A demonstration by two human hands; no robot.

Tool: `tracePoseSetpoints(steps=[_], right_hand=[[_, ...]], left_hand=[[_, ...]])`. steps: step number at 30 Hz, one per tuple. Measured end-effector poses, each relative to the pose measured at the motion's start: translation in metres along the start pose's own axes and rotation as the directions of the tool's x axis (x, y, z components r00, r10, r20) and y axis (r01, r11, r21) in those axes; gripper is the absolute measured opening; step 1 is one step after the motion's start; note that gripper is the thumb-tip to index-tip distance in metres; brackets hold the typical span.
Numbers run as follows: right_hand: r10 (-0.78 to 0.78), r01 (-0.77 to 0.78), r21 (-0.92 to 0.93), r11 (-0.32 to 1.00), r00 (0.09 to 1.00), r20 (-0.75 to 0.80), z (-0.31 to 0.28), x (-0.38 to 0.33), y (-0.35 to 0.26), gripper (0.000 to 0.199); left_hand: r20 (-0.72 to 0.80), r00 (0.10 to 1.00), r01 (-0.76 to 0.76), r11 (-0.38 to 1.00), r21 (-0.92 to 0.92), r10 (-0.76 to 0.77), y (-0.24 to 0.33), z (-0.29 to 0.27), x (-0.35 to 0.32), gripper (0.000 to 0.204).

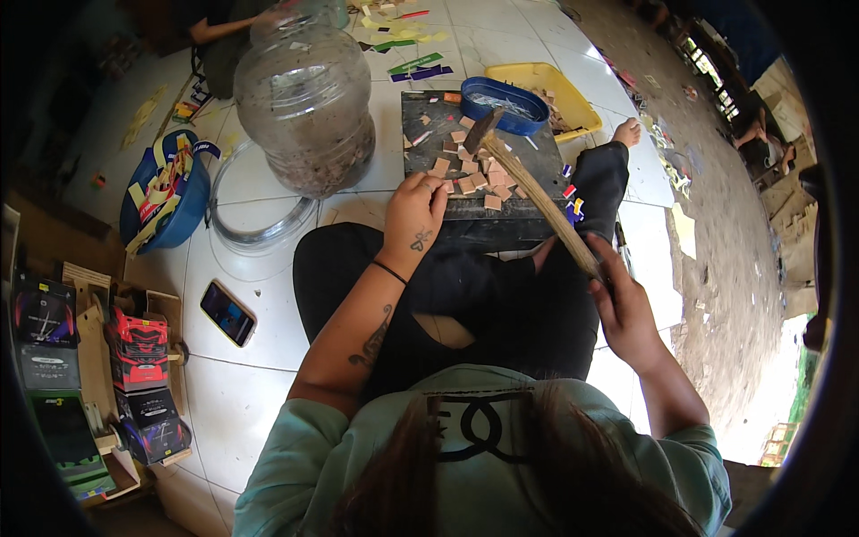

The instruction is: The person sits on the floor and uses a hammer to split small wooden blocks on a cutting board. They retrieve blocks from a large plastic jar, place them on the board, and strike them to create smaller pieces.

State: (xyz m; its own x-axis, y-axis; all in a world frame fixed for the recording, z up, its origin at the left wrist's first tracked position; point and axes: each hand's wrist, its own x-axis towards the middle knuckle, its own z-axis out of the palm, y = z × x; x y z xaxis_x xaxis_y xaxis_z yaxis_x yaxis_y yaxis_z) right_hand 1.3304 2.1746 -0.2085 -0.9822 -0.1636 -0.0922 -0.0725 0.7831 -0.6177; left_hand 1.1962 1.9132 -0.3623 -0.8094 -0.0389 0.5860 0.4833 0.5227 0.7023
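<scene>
I see the right hand wrapped tight around a rough wooden-handled hammer; left hand pinches small square tan wooden tiles (dark scuffed slab beneath).

White tiled floor carries a dark slab (strewn with small squares), jar, phone.

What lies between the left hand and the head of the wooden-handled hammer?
In the head view, small square tan wooden pieces lie on the dark work block between the left hand and the wooden-handled hammer.
</scene>
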Motion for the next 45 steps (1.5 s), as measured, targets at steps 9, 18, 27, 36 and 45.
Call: tracePoseSetpoints(steps=[9, 18, 27, 36, 45], right_hand=[[-0.324, 0.307, -0.244, 0.920, 0.946, -0.030, 0.018, 0.002, 0.006, 0.060], [-0.337, 0.320, -0.218, 0.922, 0.941, -0.043, 0.025, 0.006, 0.008, 0.061], [-0.354, 0.334, -0.187, 0.924, 0.931, -0.085, 0.026, 0.011, 0.017, 0.061], [-0.348, 0.331, -0.169, 0.928, 0.934, -0.084, 0.024, 0.012, 0.018, 0.058], [-0.202, 0.202, -0.007, 0.979, 0.973, -0.112, 0.033, 0.004, 0.040, 0.053]], left_hand=[[-0.059, 0.997, -0.050, 0.990, 0.135, 0.059, -0.004, 0.005, -0.008, 0.009], [-0.119, 0.985, -0.105, 0.983, 0.147, 0.123, -0.008, 0.010, -0.009, 0.011], [-0.127, 0.988, -0.077, 0.991, 0.108, 0.090, -0.008, 0.009, -0.011, 0.012], [-0.102, 0.993, -0.042, 0.994, 0.096, 0.051, -0.004, 0.008, -0.008, 0.012], [0.317, 0.943, -0.259, 0.820, 0.510, 0.100, 0.013, -0.015, 0.004, 0.013]])
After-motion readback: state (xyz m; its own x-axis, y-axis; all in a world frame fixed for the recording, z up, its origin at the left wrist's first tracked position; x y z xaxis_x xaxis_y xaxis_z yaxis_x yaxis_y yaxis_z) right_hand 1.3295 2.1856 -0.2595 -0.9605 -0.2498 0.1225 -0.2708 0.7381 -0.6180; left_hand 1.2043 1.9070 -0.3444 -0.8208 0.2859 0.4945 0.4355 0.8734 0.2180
